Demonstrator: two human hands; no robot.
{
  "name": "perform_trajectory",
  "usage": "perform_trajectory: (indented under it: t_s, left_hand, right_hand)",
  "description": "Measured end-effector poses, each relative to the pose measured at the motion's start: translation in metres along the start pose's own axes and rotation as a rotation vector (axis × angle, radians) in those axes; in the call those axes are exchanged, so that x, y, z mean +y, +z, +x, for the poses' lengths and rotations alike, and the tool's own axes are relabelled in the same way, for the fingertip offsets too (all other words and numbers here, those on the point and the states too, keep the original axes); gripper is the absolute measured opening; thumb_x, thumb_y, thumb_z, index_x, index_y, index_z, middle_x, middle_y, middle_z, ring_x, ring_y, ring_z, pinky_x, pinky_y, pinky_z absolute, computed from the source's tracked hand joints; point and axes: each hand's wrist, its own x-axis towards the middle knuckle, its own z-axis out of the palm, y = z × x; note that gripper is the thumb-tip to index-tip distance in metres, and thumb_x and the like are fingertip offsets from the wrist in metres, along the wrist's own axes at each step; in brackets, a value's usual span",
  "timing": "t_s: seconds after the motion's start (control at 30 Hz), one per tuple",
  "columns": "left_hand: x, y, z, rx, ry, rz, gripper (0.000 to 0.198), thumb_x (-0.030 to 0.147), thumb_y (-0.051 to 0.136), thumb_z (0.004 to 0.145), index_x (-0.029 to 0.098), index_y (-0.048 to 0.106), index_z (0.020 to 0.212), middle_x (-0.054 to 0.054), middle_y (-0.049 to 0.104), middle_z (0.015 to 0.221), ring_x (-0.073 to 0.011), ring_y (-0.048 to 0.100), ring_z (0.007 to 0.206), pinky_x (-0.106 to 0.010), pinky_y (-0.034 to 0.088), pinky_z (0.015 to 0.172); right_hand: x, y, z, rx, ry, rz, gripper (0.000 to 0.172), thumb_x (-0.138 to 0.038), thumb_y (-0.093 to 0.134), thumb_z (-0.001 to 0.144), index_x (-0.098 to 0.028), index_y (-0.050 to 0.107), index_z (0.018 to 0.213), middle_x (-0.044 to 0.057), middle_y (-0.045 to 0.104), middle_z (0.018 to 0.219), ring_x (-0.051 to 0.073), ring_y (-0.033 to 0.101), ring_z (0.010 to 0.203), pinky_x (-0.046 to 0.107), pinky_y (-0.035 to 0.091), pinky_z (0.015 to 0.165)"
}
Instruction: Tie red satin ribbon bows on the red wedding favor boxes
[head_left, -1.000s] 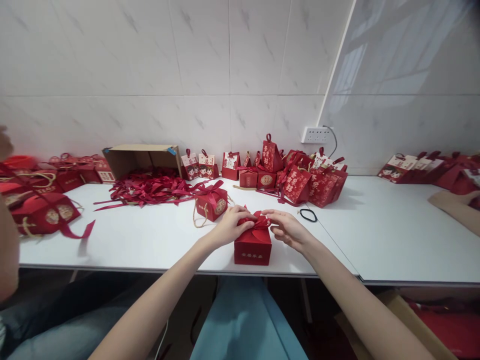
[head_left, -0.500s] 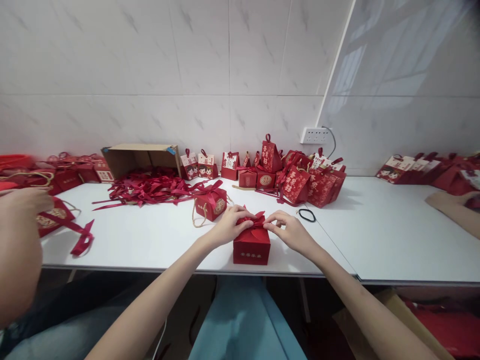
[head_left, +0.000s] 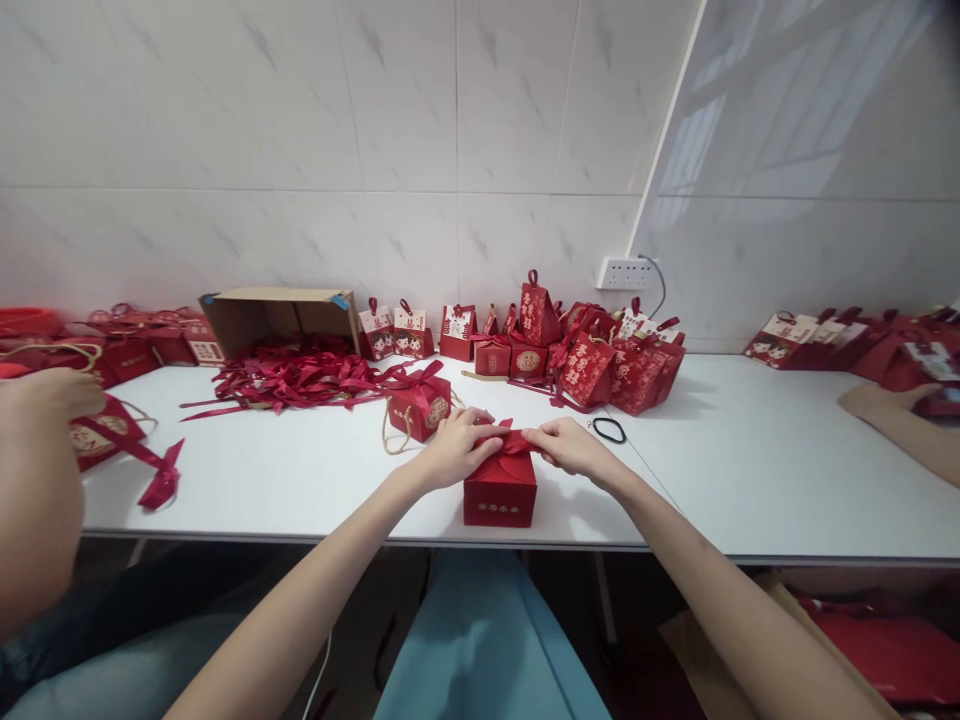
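Note:
A small red gift box (head_left: 499,500) with pale lettering on its front stands upright near the table's front edge. Red ribbon (head_left: 516,441) lies across its top, where the flaps meet. My left hand (head_left: 466,445) rests at the top left of the box, fingers closed on the ribbon there. From the right, my right hand (head_left: 568,445) pinches the ribbon between thumb and fingers. Just behind my left hand sits another red gift box (head_left: 421,408) with a bow and a rope handle.
A cardboard box (head_left: 281,300) lies on its side, red ribbons (head_left: 300,372) spilling out. Finished-looking red boxes (head_left: 589,365) crowd the wall. A black band (head_left: 609,430) lies on the table at right. Other people's hands (head_left: 49,410) work at both sides.
My right hand has closed its fingers more tightly on the ribbon and turned palm-down. My left hand stays at nearly the same place on the box.

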Motion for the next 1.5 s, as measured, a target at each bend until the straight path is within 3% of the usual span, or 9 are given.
perform_trajectory:
  t_s: [0.27, 0.4, 0.5, 0.6, 0.67, 0.77, 0.87, 1.07, 1.5]
  left_hand:
    - [-0.004, 0.004, -0.002, 0.077, -0.037, -0.157, 0.036, 0.035, 0.038, 0.088, 0.024, 0.059, 0.116, -0.009, 0.052, 0.118, -0.0247, 0.043, 0.113, -0.045, 0.029, 0.101]
    - [-0.011, 0.005, -0.008, 0.282, -0.12, -0.449, 0.037, 0.038, 0.044, 0.084, 0.02, 0.054, 0.115, -0.009, 0.051, 0.12, -0.0213, 0.045, 0.113, -0.036, 0.035, 0.096]
    - [-0.015, 0.006, -0.019, 0.412, -0.31, -0.631, 0.028, 0.042, 0.046, 0.081, 0.019, 0.053, 0.094, -0.005, 0.058, 0.097, -0.0176, 0.054, 0.089, -0.03, 0.042, 0.078]
    - [-0.014, 0.007, -0.029, 0.306, -0.409, -0.655, 0.032, 0.049, 0.046, 0.079, 0.018, 0.045, 0.07, 0.002, 0.049, 0.066, -0.0134, 0.047, 0.065, -0.026, 0.037, 0.062]
    - [-0.013, 0.009, -0.033, 0.234, -0.402, -0.649, 0.037, 0.052, 0.045, 0.079, 0.018, 0.041, 0.064, 0.004, 0.043, 0.059, -0.0117, 0.042, 0.058, -0.025, 0.032, 0.057]
    - [-0.012, 0.014, -0.032, 0.237, -0.324, -0.672, 0.039, 0.052, 0.047, 0.079, 0.018, 0.039, 0.061, 0.005, 0.04, 0.058, -0.0099, 0.038, 0.056, -0.024, 0.03, 0.055]
    - [-0.012, 0.019, -0.029, 0.239, -0.274, -0.765, 0.041, 0.051, 0.048, 0.078, 0.018, 0.035, 0.058, 0.005, 0.035, 0.056, -0.0086, 0.035, 0.054, -0.022, 0.029, 0.054]
    - [-0.014, 0.03, -0.029, 0.184, -0.366, -1.15, 0.039, 0.052, 0.054, 0.074, 0.016, 0.047, 0.062, 0.001, 0.048, 0.062, -0.011, 0.047, 0.061, -0.023, 0.038, 0.06]
    - [-0.002, 0.043, -0.026, 0.292, -0.342, -1.373, 0.034, 0.043, 0.062, 0.072, 0.014, 0.051, 0.059, 0.003, 0.051, 0.056, -0.0076, 0.045, 0.054, -0.02, 0.037, 0.056]
  right_hand:
    - [0.019, 0.009, 0.001, -0.108, 0.085, 0.274, 0.046, -0.057, 0.054, 0.072, -0.017, 0.039, 0.053, -0.007, 0.037, 0.044, 0.002, 0.027, 0.035, 0.017, 0.014, 0.036]
    - [0.018, 0.01, -0.002, -0.102, 0.091, 0.305, 0.051, -0.065, 0.049, 0.072, -0.017, 0.042, 0.058, -0.006, 0.04, 0.047, 0.003, 0.03, 0.038, 0.016, 0.016, 0.036]
    - [0.017, 0.009, -0.007, -0.086, 0.078, 0.286, 0.055, -0.07, 0.041, 0.073, -0.017, 0.046, 0.06, -0.004, 0.043, 0.047, 0.004, 0.031, 0.038, 0.017, 0.017, 0.035]
    - [0.017, 0.009, -0.01, -0.05, -0.031, 0.231, 0.054, -0.069, 0.041, 0.074, -0.017, 0.045, 0.059, -0.005, 0.041, 0.047, 0.005, 0.032, 0.039, 0.019, 0.02, 0.036]
    - [0.018, 0.011, -0.011, -0.019, -0.121, 0.198, 0.051, -0.064, 0.046, 0.074, -0.017, 0.042, 0.055, -0.006, 0.038, 0.045, 0.005, 0.031, 0.039, 0.019, 0.021, 0.038]
    - [0.02, 0.015, -0.01, -0.018, -0.136, 0.239, 0.049, -0.06, 0.049, 0.074, -0.017, 0.042, 0.052, -0.006, 0.037, 0.043, 0.004, 0.03, 0.038, 0.019, 0.019, 0.038]
    - [0.022, 0.019, -0.008, -0.053, -0.022, 0.389, 0.048, -0.058, 0.051, 0.072, -0.016, 0.046, 0.05, -0.005, 0.037, 0.039, 0.004, 0.029, 0.035, 0.019, 0.016, 0.037]
    - [0.025, 0.028, -0.012, -0.105, 0.053, 0.732, 0.041, -0.047, 0.056, 0.068, -0.016, 0.044, 0.044, -0.007, 0.032, 0.035, 0.003, 0.023, 0.034, 0.019, 0.011, 0.037]
    - [0.035, 0.052, -0.027, 0.141, 0.032, 1.028, 0.038, -0.037, 0.056, 0.066, -0.021, 0.032, 0.042, -0.008, 0.02, 0.038, 0.005, 0.022, 0.036, 0.02, 0.023, 0.035]
